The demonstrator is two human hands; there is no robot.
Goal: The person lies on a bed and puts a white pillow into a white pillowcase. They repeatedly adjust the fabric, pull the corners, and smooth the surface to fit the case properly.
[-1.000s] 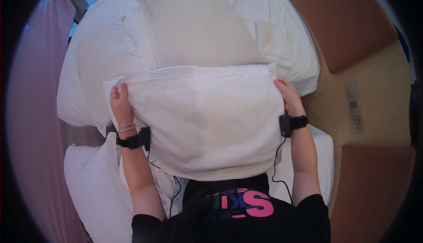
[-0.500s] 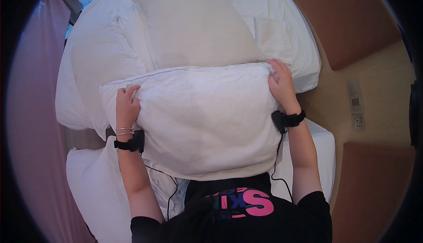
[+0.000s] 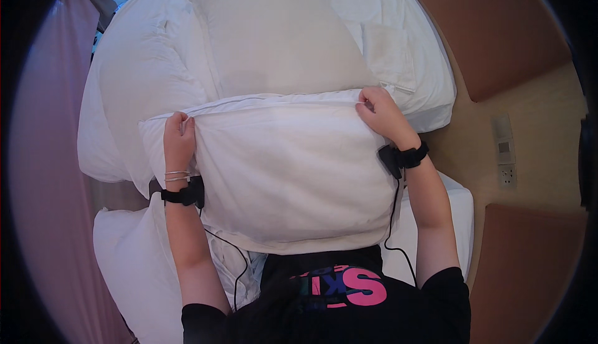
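A plump white pillow in a pillowcase [image 3: 293, 176] stands against my front, its far edge running across between my hands. My left hand [image 3: 179, 138] pinches the fabric at the far left part of that edge. At the far right part, my right hand [image 3: 381, 116] has thumb and fingers closed on the same edge. Between them the cloth is drawn taut in a nearly straight line. Just beyond lies a large off-white pillow [image 3: 280, 35], partly covered by the near one. Another pale pillow [image 3: 137, 63] rests to its left.
A folded white cloth [image 3: 389, 54] lies on the white bed [image 3: 430, 63] at the far right. More white bedding [image 3: 128, 260] is at the near left. Pink curtain [image 3: 53, 157] hangs left; brown panels [image 3: 492, 26] and a wall socket [image 3: 507, 174] are right. Black cables run from my wrists.
My right hand has shifted left along the far edge and closed on the fabric. My left hand has moved slightly farther away and pinched the edge. The cloth between them has tightened.
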